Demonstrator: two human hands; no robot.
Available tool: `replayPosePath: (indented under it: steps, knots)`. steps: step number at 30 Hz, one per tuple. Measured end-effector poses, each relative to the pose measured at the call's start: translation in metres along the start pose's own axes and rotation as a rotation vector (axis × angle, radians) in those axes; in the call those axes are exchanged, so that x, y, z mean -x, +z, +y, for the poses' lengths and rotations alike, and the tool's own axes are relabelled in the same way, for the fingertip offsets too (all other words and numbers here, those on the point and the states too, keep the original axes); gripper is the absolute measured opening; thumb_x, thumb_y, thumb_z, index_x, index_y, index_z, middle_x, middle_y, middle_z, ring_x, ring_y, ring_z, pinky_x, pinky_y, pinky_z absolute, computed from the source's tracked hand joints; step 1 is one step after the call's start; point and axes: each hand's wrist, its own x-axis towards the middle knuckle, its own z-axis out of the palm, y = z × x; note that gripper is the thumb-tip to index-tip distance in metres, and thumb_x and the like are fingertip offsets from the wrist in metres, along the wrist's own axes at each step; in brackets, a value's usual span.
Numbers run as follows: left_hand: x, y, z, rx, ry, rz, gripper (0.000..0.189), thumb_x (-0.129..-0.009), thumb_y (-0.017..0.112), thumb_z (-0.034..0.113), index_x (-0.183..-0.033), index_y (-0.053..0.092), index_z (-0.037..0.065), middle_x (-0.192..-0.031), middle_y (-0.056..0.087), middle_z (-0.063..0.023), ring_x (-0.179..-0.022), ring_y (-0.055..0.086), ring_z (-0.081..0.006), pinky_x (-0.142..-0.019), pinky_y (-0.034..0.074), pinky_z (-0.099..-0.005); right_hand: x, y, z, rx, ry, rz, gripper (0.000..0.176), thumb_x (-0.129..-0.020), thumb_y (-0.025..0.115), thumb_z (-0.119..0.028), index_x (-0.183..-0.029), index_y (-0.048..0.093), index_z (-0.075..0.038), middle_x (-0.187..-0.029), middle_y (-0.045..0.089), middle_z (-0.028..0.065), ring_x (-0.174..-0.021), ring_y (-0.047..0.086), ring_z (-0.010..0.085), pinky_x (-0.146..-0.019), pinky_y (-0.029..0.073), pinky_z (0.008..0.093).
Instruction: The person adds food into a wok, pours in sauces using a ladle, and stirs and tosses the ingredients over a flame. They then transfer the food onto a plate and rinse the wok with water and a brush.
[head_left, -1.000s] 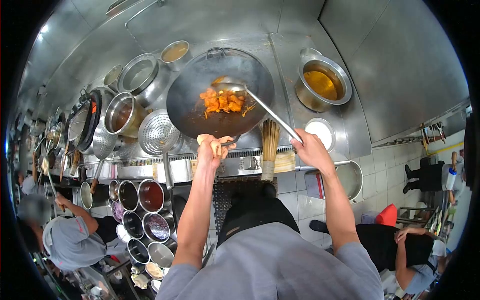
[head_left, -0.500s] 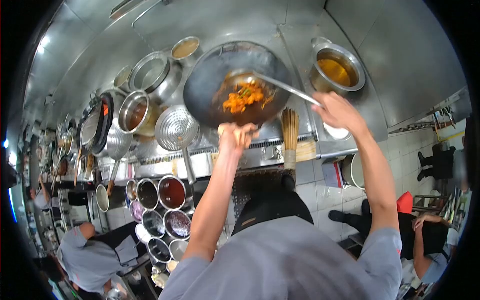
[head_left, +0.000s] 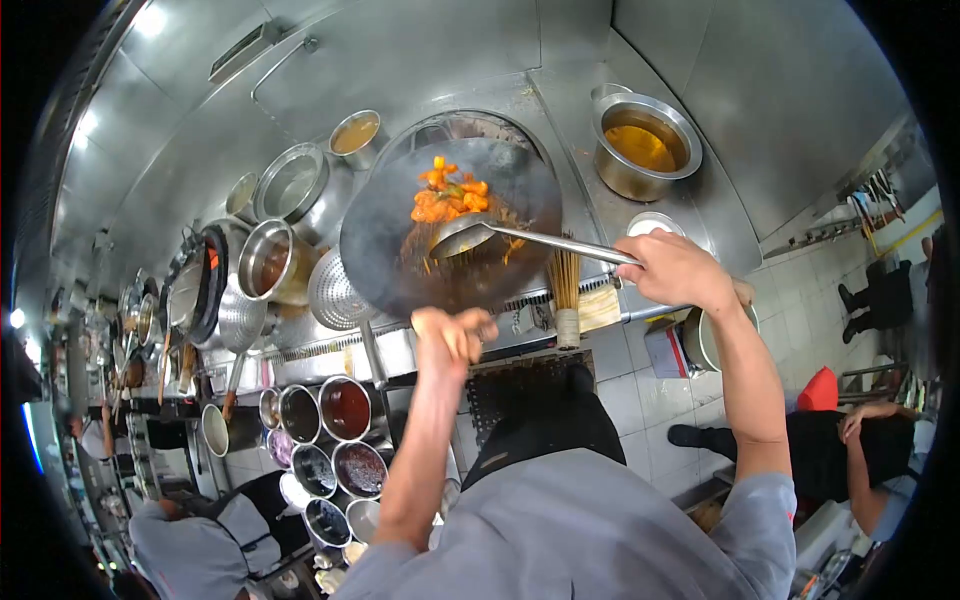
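My left hand [head_left: 452, 338] is closed at the near edge of a dark wok [head_left: 385, 235], gripping its rim or handle; the exact hold is hidden under my fingers. The wok sits off the round burner ring [head_left: 480, 124], shifted toward me. Orange, glossy food pieces [head_left: 452, 195] are bunched on its far side, some apparently in the air. My right hand [head_left: 675, 268] is wrapped round the long metal handle of a ladle [head_left: 560, 244]. The ladle's bowl hangs over the middle of the wok, close to the food.
A pot of amber liquid [head_left: 650, 145] stands right of the wok, a white bowl [head_left: 655, 223] below it. A bamboo brush [head_left: 566, 300] and a perforated strainer [head_left: 340, 290] flank the wok. Several sauce containers [head_left: 345, 408] stand lower left. Other people are at both sides.
The wok has come toward me and left, off the burner, with my left hand. Food has moved to the wok's far side. My right hand and the ladle have come nearer my body.
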Motion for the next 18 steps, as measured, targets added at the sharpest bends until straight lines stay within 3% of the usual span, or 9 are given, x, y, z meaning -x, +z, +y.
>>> replayPosePath:
  steps: [1,3,6,8,10,12,13,16,18]
  knots:
    - [-0.016,0.008,0.02,0.103,0.076,-0.077,0.055,-0.094,0.03,0.03,-0.044,0.03,0.008,-0.09,0.06,-0.031,-0.059,0.061,-0.0377,-0.034,0.025,-0.0249,-0.005,0.003,0.0,0.025,-0.016,0.02,0.021,-0.087,0.057,-0.019,-0.094,0.063,0.0,-0.085,0.064,0.0244,-0.087,0.062,0.0437,-0.08,0.049,0.0497]
    - [-0.052,0.027,0.049,0.086,0.001,0.017,0.051,-0.092,0.029,0.021,-0.042,0.025,0.011,-0.089,0.06,-0.0303,-0.061,0.062,-0.0381,-0.034,0.025,-0.0253,-0.034,0.018,0.006,0.066,-0.044,0.116,0.022,-0.088,0.057,-0.02,-0.097,0.062,-0.001,-0.082,0.064,0.0233,-0.086,0.062,0.0436,-0.08,0.048,0.0496]
    - [-0.08,0.031,0.042,0.089,0.104,0.056,0.049,-0.096,0.033,0.03,-0.054,0.041,0.005,-0.086,0.061,-0.0271,-0.055,0.06,-0.0312,-0.033,0.027,-0.0269,-0.062,0.046,-0.001,0.079,-0.023,0.173,0.023,-0.089,0.058,-0.021,-0.1,0.061,-0.001,-0.079,0.065,0.0221,-0.084,0.061,0.0442,-0.079,0.049,0.0501]
    - [-0.056,-0.041,-0.026,-0.033,0.006,-0.152,0.043,-0.097,0.037,0.033,-0.076,0.059,0.003,-0.077,0.064,-0.0219,-0.048,0.056,-0.0213,-0.031,0.03,-0.0277,-0.055,0.044,0.002,0.078,0.009,0.281,0.023,-0.088,0.058,-0.019,-0.102,0.061,-0.001,-0.078,0.064,0.0233,-0.083,0.061,0.0458,-0.075,0.049,0.051]
    - [0.022,0.019,-0.017,0.086,0.04,0.203,0.039,-0.097,0.036,0.032,-0.073,0.057,0.009,-0.076,0.064,-0.0237,-0.046,0.055,-0.0226,-0.031,0.03,-0.028,-0.026,0.052,0.006,-0.061,0.013,0.295,0.022,-0.089,0.058,-0.017,-0.103,0.06,0.0,-0.074,0.061,0.0248,-0.078,0.061,0.0448,-0.069,0.047,0.0503]
    - [-0.006,-0.026,-0.013,0.022,0.002,0.037,0.054,-0.097,0.035,0.039,-0.054,0.042,0.007,-0.081,0.064,-0.0237,-0.06,0.064,-0.0349,-0.032,0.036,-0.0269,-0.003,0.056,-0.01,-0.162,0.058,0.24,0.021,-0.089,0.057,-0.016,-0.103,0.06,0.0,-0.072,0.059,0.025,-0.074,0.059,0.0441,-0.066,0.045,0.0492]
    - [-0.01,-0.016,0.01,0.068,-0.026,0.022,0.05,-0.095,0.038,0.028,-0.048,0.033,0.009,-0.086,0.063,-0.0273,-0.059,0.063,-0.0388,-0.033,0.038,-0.0263,0.003,0.054,-0.015,-0.237,0.08,0.229,0.02,-0.089,0.057,-0.014,-0.103,0.06,0.001,-0.069,0.057,0.0251,-0.07,0.058,0.0433,-0.063,0.043,0.0481]
    - [-0.022,-0.015,0.019,0.075,-0.05,0.007,0.019,-0.084,0.044,0.013,-0.065,0.042,0.01,-0.088,0.063,-0.0288,-0.067,0.065,-0.041,-0.04,0.045,-0.0306,0.015,0.07,-0.018,-0.31,0.087,0.216,0.019,-0.09,0.058,-0.012,-0.103,0.059,0.001,-0.067,0.055,0.0239,-0.063,0.053,0.0417,-0.06,0.04,0.0455]
    - [-0.023,-0.01,0.019,0.07,-0.058,0.058,0.024,-0.088,0.04,0.016,-0.067,0.043,0.006,-0.089,0.063,-0.0299,-0.065,0.064,-0.0404,-0.037,0.041,-0.0312,0.013,0.078,-0.02,-0.353,0.097,0.212,0.018,-0.089,0.058,-0.01,-0.103,0.06,0.001,-0.066,0.055,0.0231,-0.061,0.051,0.0402,-0.059,0.041,0.0437]
